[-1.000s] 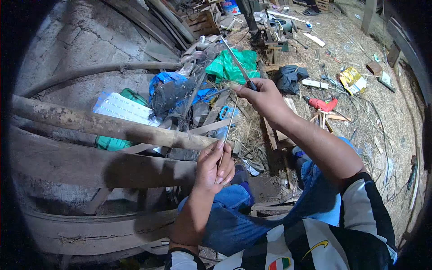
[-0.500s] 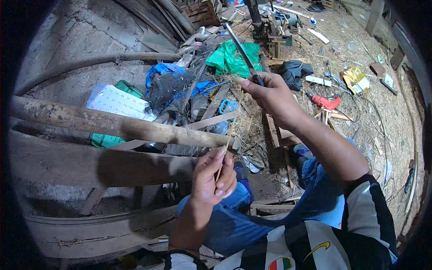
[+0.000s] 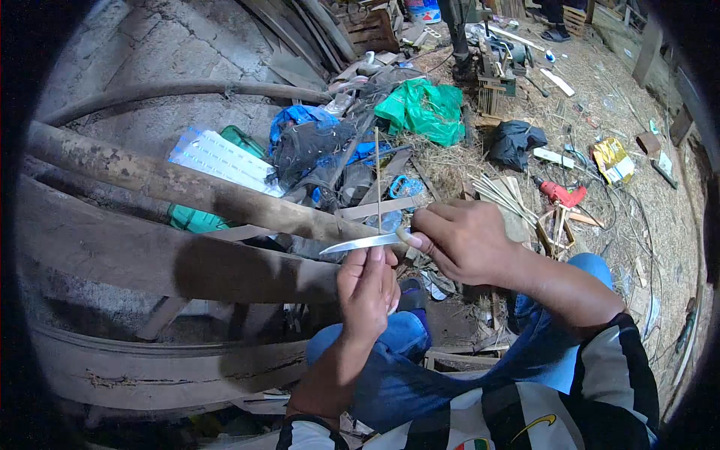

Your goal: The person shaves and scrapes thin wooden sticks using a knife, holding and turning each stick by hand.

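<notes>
Here the left hand (image 3: 367,289) pinches a thin, pale bamboo sliver (image 3: 377,176) between thumb and fingers, holding it upright above the person's blue-jeaned knees. The right hand (image 3: 461,240) is closed around the handle of a narrow steel-bladed knife (image 3: 361,243), whose blade lies level, pointing left, and crosses the sliver just above the left fingertips. Beyond both hands runs a thick weathered wooden pole (image 3: 187,187), and farther off lie a crumpled green plastic bag (image 3: 424,111) and a red power drill (image 3: 561,193) on the straw-strewn ground.
</notes>
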Motion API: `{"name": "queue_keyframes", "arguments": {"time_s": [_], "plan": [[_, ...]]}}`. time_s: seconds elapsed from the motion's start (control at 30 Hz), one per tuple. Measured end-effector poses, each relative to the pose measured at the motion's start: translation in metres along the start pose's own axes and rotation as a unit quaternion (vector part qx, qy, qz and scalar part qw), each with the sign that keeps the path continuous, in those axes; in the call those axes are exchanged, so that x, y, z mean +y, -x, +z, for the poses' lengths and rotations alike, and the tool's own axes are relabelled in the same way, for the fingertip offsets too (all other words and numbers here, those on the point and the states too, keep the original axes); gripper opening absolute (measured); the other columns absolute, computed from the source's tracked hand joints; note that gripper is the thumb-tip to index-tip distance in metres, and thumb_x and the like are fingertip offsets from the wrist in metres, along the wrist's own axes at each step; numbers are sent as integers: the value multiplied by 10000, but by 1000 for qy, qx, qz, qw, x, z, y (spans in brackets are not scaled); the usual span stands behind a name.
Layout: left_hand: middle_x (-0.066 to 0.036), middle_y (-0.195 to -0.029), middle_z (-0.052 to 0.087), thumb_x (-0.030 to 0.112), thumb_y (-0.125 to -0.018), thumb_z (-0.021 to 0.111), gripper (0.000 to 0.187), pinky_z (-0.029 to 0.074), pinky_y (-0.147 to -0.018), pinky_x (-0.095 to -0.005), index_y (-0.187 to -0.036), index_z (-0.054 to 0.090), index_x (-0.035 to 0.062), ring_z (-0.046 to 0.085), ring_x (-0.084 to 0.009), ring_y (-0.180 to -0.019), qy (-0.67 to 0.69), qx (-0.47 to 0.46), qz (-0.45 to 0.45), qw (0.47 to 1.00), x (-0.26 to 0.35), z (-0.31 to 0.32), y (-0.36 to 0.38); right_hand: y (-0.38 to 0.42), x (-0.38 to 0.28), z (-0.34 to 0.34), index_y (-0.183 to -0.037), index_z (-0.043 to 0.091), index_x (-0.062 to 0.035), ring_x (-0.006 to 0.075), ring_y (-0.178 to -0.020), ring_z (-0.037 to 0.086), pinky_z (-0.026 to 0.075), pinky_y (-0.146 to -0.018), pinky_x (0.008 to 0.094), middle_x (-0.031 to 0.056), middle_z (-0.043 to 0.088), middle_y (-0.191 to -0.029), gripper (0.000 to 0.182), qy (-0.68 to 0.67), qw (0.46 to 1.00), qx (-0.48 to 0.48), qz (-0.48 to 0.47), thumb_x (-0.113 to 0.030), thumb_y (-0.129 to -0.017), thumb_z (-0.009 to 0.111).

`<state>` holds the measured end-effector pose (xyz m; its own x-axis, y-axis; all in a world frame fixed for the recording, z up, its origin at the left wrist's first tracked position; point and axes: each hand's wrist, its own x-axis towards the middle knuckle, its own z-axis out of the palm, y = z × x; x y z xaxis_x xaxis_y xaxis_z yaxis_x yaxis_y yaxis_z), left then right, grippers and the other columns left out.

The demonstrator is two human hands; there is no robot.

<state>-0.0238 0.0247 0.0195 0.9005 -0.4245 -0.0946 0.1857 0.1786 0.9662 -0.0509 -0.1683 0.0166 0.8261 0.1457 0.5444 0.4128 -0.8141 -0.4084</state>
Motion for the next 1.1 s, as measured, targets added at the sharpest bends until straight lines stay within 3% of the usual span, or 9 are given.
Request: {"name": "queue_keyframes", "arguments": {"time_s": [0.23, 0.43, 0.6, 0.67, 0.77, 0.93, 1.03, 1.1], "plan": [[56, -523, 365, 218, -1067, 455, 271, 263, -353, -210, -902, 545, 23, 295, -18, -390, -29, -6, 42, 999, -4, 3, 3, 1, 0, 2, -910, 572, -90, 327, -605, 640, 491, -495, 443, 96, 600, -700, 239, -7, 1000, 9, -11, -327, -937, 590], [34, -470, 348, 217, -1054, 479, 280, 278, -331, -235, -865, 551, 23, 273, -53, -340, -9, -21, 29, 999, -4, 4, 2, -1, 9, -2, -904, 574, -106, 325, -616, 645, 494, -503, 452, 96, 611, -703, 233, 27, 1000, 0, -11, -336, -938, 585], [39, -478, 355, 221, -1049, 492, 284, 273, -334, -230, -850, 548, 27, 273, -47, -347, -48, -13, 37, 998, -10, 3, 7, -11, 39, -13, -906, 580, -136, 336, -634, 652, 487, -504, 470, 113, 656, -757, 229, 59, 994, 17, 92, -362, -944, 573], [41, -480, 355, 223, -1048, 497, 285, 272, -336, -227, -844, 546, 29, 277, -44, -350, -72, 0, 32, 997, -9, 4, 6, -9, 25, -12, -902, 577, -130, 344, -645, 653, 487, -505, 470, 112, 659, -761, 245, 18, 995, 29, 89, -370, -946, 568], [48, -486, 348, 222, -1046, 503, 288, 269, -339, -223, -834, 543, 33, 276, -39, -358, -59, 9, 13, 998, -8, 5, 3, 0, 8, 0, -898, 572, -111, 347, -612, 645, 484, -502, 473, 107, 643, -723, 268, -13, 1000, 2, 1, -374, -948, 560], [50, -494, 352, 232, -1042, 515, 286, 270, -339, -223, -838, 550, 36, 280, -37, -361, -68, 6, 23, 997, -8, 3, 4, -3, 21, 5, -886, 562, -108, 352, -593, 637, 473, -491, 482, 108, 630, -687, 276, 23, 1000, -1, 14, -376, -950, 558], [51, -498, 359, 235, -1042, 518, 285, 270, -342, -220, -843, 557, 35, 281, -36, -363, -67, 8, 10, 998, -11, -1, 5, -9, 35, -2, -898, 571, -127, 350, -593, 642, 473, -499, 489, 101, 639, -694, 256, 39, 994, -5, 98, -379, -945, 557], [50, -499, 363, 233, -1042, 516, 283, 270, -344, -220, -846, 560, 33, 279, -36, -365, -87, 14, 18, 996, -11, 0, 3, -2, 22, 2, -908, 577, -127, 351, -607, 648, 477, -509, 492, 101, 647, -711, 258, 21, 998, -13, 65, -382, -945, 555]]}}
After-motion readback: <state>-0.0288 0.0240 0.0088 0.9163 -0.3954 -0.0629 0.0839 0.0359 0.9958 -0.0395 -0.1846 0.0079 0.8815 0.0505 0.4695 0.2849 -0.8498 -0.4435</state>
